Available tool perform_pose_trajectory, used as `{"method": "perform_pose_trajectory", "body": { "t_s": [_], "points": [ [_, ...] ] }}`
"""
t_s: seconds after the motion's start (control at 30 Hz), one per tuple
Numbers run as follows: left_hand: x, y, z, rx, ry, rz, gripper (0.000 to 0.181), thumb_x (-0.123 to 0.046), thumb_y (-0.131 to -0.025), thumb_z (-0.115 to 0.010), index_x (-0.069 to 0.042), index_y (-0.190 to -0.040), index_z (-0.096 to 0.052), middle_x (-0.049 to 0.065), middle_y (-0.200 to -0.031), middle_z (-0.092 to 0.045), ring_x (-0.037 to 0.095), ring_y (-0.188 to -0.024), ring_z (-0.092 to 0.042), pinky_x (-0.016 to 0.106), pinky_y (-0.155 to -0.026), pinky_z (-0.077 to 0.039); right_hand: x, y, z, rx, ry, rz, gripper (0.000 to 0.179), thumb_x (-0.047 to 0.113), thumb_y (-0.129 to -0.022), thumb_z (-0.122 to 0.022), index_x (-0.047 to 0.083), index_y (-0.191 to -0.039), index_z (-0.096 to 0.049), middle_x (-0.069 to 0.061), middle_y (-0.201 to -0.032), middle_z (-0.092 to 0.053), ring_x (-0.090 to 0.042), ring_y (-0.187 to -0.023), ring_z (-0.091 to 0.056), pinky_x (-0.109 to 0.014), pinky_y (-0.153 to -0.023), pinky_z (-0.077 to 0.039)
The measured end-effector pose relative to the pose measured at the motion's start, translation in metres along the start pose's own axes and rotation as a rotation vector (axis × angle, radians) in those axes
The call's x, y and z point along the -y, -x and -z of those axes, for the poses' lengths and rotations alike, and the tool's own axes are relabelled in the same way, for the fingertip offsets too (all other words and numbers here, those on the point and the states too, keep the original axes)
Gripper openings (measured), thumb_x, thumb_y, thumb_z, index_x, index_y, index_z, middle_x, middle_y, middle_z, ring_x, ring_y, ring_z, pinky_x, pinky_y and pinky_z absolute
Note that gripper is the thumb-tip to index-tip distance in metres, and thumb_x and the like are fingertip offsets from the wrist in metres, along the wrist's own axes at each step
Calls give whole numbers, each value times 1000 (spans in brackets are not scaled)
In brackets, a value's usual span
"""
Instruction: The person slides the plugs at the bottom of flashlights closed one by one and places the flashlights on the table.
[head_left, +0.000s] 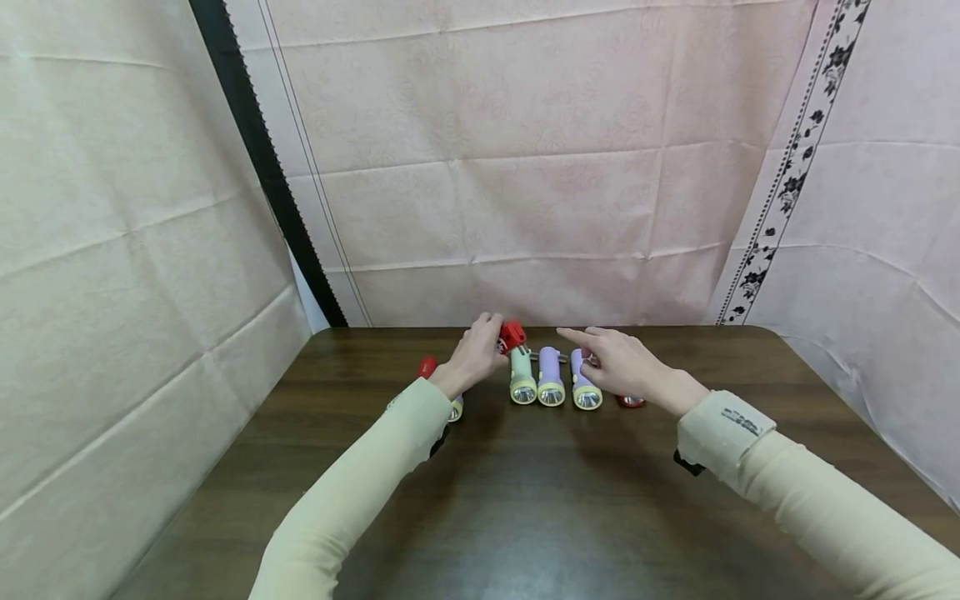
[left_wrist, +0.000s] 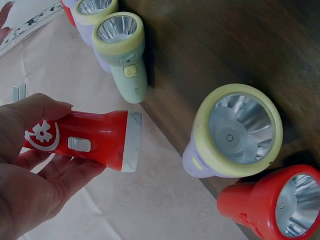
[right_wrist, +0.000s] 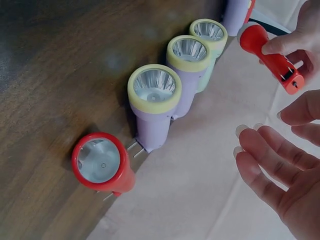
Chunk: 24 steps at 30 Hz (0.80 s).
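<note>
My left hand (head_left: 472, 354) grips a red flashlight (left_wrist: 102, 137) with a white flower print and a grey slide switch, raised off the table. Its pale-rimmed lens end faces right in the left wrist view, and metal prongs (left_wrist: 19, 92) stick out near its other end. My right hand (right_wrist: 282, 172) holds nothing; its fingers are spread and slightly bent, above the right end of the flashlight row. Near it are a purple flashlight (right_wrist: 154, 122) with a yellow rim and a red flashlight (right_wrist: 100, 160). A green flashlight (head_left: 522, 371) stands beside another purple flashlight (head_left: 550, 375).
Left of the held flashlight, a purple flashlight (left_wrist: 197, 162) with a yellow rim and a red one (left_wrist: 257, 200) lie close together. All lie toward the far edge of the dark wooden table (head_left: 540, 508). Pale cloth (head_left: 525, 208) hangs behind.
</note>
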<state>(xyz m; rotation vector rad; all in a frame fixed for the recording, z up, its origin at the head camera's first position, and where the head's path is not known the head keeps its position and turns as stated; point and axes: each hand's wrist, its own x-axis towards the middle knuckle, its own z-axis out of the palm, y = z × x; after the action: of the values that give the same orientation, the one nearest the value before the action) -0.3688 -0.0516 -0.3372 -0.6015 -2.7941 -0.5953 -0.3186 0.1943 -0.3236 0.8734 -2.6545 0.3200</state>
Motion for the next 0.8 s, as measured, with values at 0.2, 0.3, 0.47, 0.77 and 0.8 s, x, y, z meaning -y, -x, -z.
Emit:
{"method": "perform_pose_trajectory", "body": {
  "t_s": [0.2,0.3,0.47,0.77,0.8],
  "points": [
    [-4,2,-2,0,10,-23,42,-3,-78,-71,-7,-115,-51,11,-109,-54,23,-83,-55,34,-71,-49,6,-2,-3,15,0,28,62,10,-84,-59,21,-144,-46,-2,-83,-57,-7,-62,-43,-23,-54,-37],
    [-6,4,-3,4,7,-45,42,-2,-78,-71,-6,-115,-52,11,-107,-55,23,-83,-56,34,-72,-50,9,-3,-6,25,5,49,64,9,-83,-60,24,-144,-46,-1,-78,-54,-7,-59,-41,-23,-51,-36],
    [-9,5,-4,20,-5,-65,42,-2,-79,-71,-6,-115,-52,10,-106,-55,21,-85,-56,32,-73,-51,16,-4,-12,31,8,74,69,8,-79,-61,28,-144,-46,3,-72,-46,-7,-57,-38,-22,-46,-32],
    [-16,1,-3,21,40,-91,37,2,-78,-70,-7,-109,-52,7,-99,-58,20,-80,-56,28,-66,-48,21,-4,-15,9,31,61,67,7,-79,-55,27,-142,-49,4,-68,-43,-9,-57,-36,-23,-44,-29],
    [-16,1,-4,20,39,-95,36,2,-78,-69,-7,-109,-52,7,-98,-58,19,-80,-56,28,-66,-47,21,-4,-15,7,24,64,66,6,-79,-56,26,-141,-50,3,-68,-43,-10,-56,-36,-22,-44,-29]
  ]
}}
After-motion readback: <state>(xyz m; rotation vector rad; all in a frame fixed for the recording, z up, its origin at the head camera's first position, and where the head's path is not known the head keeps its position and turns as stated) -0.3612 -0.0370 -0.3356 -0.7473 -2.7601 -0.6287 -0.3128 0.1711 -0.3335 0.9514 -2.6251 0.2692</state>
